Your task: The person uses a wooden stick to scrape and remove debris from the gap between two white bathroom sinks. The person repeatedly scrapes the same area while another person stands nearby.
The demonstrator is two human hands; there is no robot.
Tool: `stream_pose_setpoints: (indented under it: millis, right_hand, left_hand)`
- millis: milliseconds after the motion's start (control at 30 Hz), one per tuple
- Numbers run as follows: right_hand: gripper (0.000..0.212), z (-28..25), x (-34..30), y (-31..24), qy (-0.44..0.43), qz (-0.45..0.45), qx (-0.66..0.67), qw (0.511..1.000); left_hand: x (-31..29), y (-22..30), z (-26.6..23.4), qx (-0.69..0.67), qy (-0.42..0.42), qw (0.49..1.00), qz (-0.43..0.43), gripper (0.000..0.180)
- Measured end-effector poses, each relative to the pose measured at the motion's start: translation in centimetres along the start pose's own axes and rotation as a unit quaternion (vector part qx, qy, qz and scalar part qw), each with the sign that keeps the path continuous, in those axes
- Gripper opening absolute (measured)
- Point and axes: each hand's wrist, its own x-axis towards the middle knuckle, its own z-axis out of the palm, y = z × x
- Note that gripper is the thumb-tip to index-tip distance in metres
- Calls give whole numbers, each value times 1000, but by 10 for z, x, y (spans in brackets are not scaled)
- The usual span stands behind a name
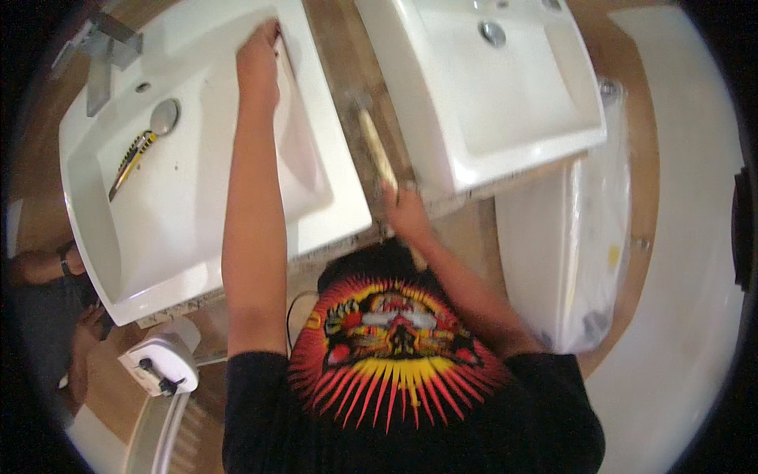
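Observation:
My left hand reaches into the left white sink, by its far right inner wall. Its fingers look curled in, with a small dark bit beside them; what they hold, if anything, I cannot make out. Between the two sinks, my right hand is closed round the near end of a long pale stick-like handle. The handle slants away over the countertop, and its far end is blurred. In the left sink lie a yellow-and-black utility knife and a round silver drain cover, their ends close together.
A second white sink stands to the right. Beyond it is a plastic-wrapped white fixture. A square metal faucet rises at the far left. Another person's arm shows at the left edge, above a small white device.

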Motion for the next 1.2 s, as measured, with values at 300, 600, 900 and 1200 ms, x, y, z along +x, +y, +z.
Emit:
stream_pose_setpoints:
  millis: [300,600,900,1200]
  right_hand:
    - [53,-63,4,-74,102,-86,70,989]
    - [51,-56,11,-72,130,-185,47,973]
    - [63,-19,4,4,-26,-26,-27,999]
    - [57,-103,0,-106,131,-217,194,948]
  left_hand:
    - [5,-3,-1,-72,20,996,-47,47]
    - [0,-1,4,-82,15,996,-41,49]
    - [-1,1,5,-81,26,996,-2,50]
    - [2,-3,4,-100,33,994,-13,49]
